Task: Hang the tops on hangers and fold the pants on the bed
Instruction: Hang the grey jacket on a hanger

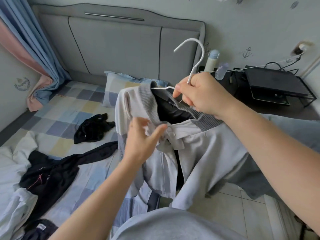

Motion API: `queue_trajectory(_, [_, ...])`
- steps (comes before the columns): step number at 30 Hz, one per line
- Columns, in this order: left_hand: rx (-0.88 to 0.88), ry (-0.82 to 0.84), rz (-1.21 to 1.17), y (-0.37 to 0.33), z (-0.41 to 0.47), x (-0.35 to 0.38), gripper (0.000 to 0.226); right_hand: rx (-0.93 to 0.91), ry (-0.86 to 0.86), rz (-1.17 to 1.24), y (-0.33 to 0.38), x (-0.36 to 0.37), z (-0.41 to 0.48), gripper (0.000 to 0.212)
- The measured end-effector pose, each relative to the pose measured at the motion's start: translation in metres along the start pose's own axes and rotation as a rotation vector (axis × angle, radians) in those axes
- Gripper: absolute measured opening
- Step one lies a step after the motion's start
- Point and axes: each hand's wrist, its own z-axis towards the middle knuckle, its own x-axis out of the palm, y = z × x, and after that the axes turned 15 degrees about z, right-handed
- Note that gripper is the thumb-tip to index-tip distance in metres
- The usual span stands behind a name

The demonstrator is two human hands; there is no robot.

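My right grip [202, 94] pinches the white hanger [199, 56] by its neck at the collar of the grey top [207, 149], while my left grip [142, 141] pinches its buttoned front above the bed [69, 108].

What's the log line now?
right hand grips white wire hanger | left hand pinches pale grey ribbed-collar jacket | black garment on checked bed
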Motion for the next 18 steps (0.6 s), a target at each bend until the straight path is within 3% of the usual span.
queue_trajectory(3, [-0.073, 0.06, -0.042, -0.012, 0.006, 0.016, 0.058, 0.006, -0.038, 0.083, 0.003, 0.001, -0.003, 0.031])
queue_trajectory(9, [-0.095, 0.006, -0.021, -0.027, 0.043, 0.018, 0.026, 0.071, -0.078, 0.129, 0.004, -0.004, -0.007, 0.027])
queue_trajectory(12, [-0.125, 0.015, -0.093, -0.031, 0.049, 0.022, 0.022, 0.082, -0.096, 0.1, 0.001, -0.005, -0.009, 0.026])
queue_trajectory(18, [-0.126, -0.204, -0.319, -0.037, 0.072, -0.018, 0.023, 0.114, -0.042, -0.017, -0.006, -0.012, -0.018, 0.027])
